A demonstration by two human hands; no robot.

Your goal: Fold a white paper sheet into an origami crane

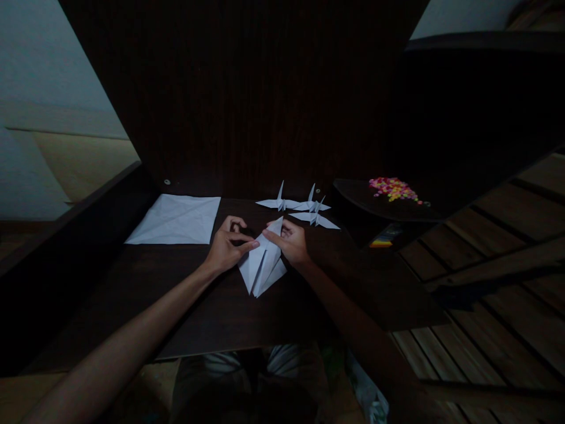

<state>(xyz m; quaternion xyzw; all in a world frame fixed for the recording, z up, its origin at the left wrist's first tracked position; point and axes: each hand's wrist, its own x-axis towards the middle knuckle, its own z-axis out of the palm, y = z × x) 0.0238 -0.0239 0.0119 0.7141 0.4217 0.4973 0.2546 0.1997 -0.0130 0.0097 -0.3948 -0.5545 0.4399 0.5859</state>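
Observation:
Between my hands, just above the dark desk, is a partly folded white paper [263, 265] with layered flaps and points towards me. My left hand [226, 246] pinches its upper left edge between thumb and fingers, the other fingers curled. On the other side, my right hand [292, 241] grips the paper near its top tip, thumb on the front and fingers behind. Three finished white paper cranes stand behind my hands: one crane [281, 204] to the left, another crane [311, 205] beside it, and a nearer crane [315, 218]. Their wings are spread.
A creased white paper sheet [179, 219] lies on the desk [198, 312] at the left. On a raised corner shelf [353, 194] at the right sits a heap of small colourful pieces [394, 189]. A tall dark panel [247, 94] closes the back, and a low side board [88, 229] borders the left.

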